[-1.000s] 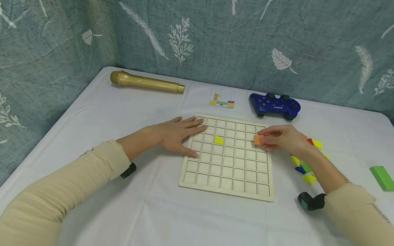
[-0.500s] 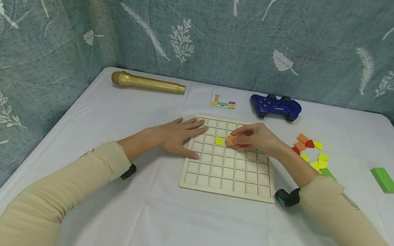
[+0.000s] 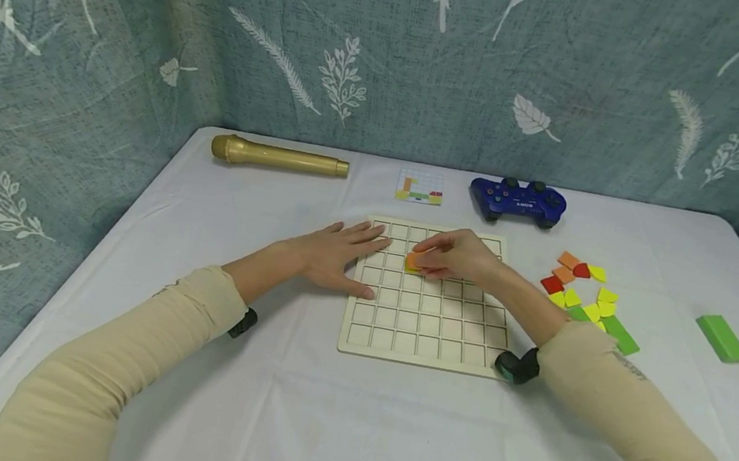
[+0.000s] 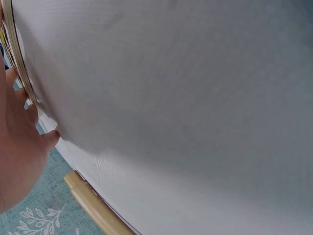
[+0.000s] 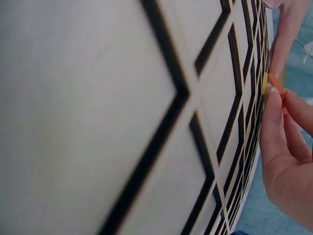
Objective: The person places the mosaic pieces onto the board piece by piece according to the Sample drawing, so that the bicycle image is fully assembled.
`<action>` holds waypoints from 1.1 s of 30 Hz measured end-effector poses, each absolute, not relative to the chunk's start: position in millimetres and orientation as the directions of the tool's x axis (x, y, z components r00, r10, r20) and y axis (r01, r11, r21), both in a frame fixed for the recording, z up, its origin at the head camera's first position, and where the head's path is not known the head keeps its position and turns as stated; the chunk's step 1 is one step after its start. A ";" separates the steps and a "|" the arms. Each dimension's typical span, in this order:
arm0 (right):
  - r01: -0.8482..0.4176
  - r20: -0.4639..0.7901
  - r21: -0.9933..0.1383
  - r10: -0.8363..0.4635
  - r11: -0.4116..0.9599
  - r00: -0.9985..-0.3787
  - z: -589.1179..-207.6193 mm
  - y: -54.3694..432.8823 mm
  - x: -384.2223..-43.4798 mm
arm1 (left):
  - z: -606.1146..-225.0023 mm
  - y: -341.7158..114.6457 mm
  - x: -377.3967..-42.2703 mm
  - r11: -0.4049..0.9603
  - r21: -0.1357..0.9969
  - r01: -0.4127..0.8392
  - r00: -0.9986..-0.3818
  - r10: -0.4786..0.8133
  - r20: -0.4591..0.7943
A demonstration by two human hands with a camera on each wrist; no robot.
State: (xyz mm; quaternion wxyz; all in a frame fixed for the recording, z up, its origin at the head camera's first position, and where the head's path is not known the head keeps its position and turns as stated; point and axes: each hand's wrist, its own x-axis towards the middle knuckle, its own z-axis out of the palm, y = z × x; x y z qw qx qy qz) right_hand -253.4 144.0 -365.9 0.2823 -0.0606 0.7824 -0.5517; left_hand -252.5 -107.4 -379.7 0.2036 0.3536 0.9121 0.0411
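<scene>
Orange tile (image 3: 413, 260) pinched in right hand (image 3: 460, 256), left hand (image 3: 334, 258) spread wide across edge of gridded board (image 3: 429, 324)

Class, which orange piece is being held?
The orange piece pinched by the right hand over the grid board; the other two orange pieces lie on the white cloth, right of it.

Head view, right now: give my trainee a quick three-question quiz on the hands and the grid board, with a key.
1. Which colour is the tile that the right hand pinches? a) green b) orange c) blue
2. True or false: the microphone and the controller both lie beyond the far edge of the grid board.
3. Fill in: the left hand lies across the grid board's ____ edge.

Key: 1. b; 2. true; 3. left.
</scene>
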 end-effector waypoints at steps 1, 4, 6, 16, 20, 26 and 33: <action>0.215 -0.375 -0.896 -0.402 0.388 -0.835 -366.5 142.5 -253.7 | -379.7 -107.4 -252.4 0.746 0.219 0.629 -0.667 0.662 -0.342; 0.218 -0.377 -0.892 -0.387 0.396 -0.841 -367.6 137.9 -253.9 | -379.6 -107.4 -252.4 0.746 0.221 0.629 -0.666 0.663 -0.343; 0.218 -0.378 -0.888 -0.372 0.406 -0.848 -367.5 134.6 -253.6 | -379.1 -106.9 -252.0 0.746 0.224 0.627 -0.665 0.662 -0.345; 0.241 -0.362 -0.869 -0.223 0.433 -0.905 -364.9 122.4 -253.0 | -379.1 -105.5 -252.5 0.751 0.215 0.625 -0.670 0.657 -0.347; 0.226 -0.347 -0.864 -0.207 0.450 -0.915 -365.2 121.0 -252.9 | -378.8 -105.8 -252.4 0.752 0.212 0.624 -0.672 0.655 -0.346; 0.195 -0.353 -0.855 -0.264 0.481 -0.898 -362.7 120.4 -250.6 | -378.6 -105.9 -252.6 0.758 0.212 0.617 -0.675 0.648 -0.352; 0.158 -0.355 -0.825 -0.280 0.543 -0.892 -359.8 119.7 -250.2 | -378.2 -107.3 -252.0 0.758 0.214 0.617 -0.673 0.648 -0.357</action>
